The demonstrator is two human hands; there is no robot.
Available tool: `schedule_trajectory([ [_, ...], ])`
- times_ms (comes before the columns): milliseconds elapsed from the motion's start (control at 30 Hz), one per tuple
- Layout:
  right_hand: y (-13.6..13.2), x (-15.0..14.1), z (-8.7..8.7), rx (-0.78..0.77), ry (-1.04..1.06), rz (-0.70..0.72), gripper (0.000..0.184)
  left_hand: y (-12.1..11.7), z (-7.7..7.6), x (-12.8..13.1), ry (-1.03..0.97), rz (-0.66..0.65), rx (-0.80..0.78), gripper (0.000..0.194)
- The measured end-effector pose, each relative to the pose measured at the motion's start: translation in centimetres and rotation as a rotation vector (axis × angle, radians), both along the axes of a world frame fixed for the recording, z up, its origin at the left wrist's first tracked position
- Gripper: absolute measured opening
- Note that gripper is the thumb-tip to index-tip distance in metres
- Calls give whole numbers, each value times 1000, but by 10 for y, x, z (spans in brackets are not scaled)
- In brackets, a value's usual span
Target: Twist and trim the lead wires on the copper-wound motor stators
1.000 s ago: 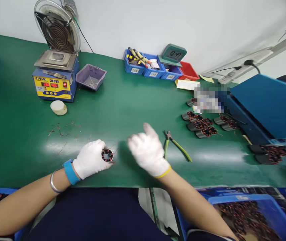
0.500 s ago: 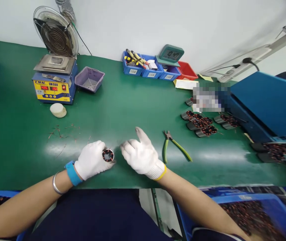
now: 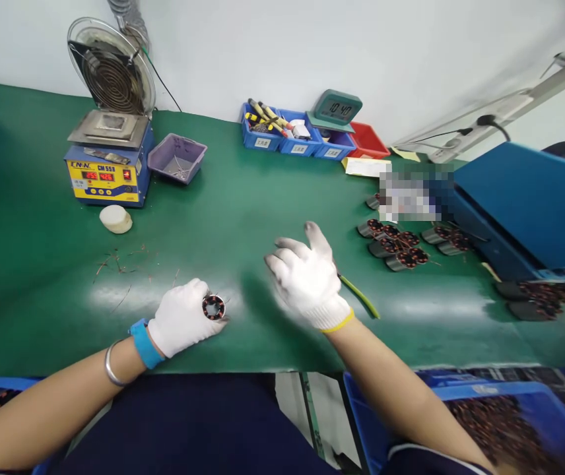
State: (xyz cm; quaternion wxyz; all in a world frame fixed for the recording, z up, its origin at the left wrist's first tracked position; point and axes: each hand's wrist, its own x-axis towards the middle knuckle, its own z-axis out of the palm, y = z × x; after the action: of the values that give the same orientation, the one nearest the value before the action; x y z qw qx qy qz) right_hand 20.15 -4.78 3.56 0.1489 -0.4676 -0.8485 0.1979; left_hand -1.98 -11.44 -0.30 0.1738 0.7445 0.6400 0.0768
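Observation:
My left hand [image 3: 183,318], in a white glove, is closed around a motor stator [image 3: 214,307] whose round end with copper windings faces up. A few thin wire ends stick out at its rim. My right hand [image 3: 307,277], also gloved, hovers over the green bench with fingers spread and nothing in them. Beneath and beside it lie the cutting pliers [image 3: 359,295]; only part of one green handle shows, and the jaws are hidden behind the hand.
Wire scraps [image 3: 120,262] lie left, near a white round block [image 3: 115,219]. Behind stand a solder pot [image 3: 107,178] and a purple tray [image 3: 178,158]. Several stators [image 3: 395,244] stand right, before a blue machine [image 3: 530,204]. Blue tool bins [image 3: 298,146] line the wall.
My right hand has moved right and slightly away from me, from beside the stator to over the pliers, covering most of them. My left hand holds the stator in the same place.

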Motion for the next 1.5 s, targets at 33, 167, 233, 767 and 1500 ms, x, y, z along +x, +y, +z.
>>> schedule_trajectory([
  [33,-8,3,0,52,-11,30,19,0,1,0,-27,21,-18,37],
  [167,-54,-12,-23,213,-19,223,31,-9,4,-3,-304,23,-17,50],
  [233,-69,-22,-36,145,-5,228,54,-18,6,-9,-466,-7,-29,52],
  [767,-63,-48,-52,199,-167,38,18,29,13,-15,15,-567,201,31],
  [1500,-38,53,-29,514,-492,103,23,31,13,21,78,-380,125,6],
])
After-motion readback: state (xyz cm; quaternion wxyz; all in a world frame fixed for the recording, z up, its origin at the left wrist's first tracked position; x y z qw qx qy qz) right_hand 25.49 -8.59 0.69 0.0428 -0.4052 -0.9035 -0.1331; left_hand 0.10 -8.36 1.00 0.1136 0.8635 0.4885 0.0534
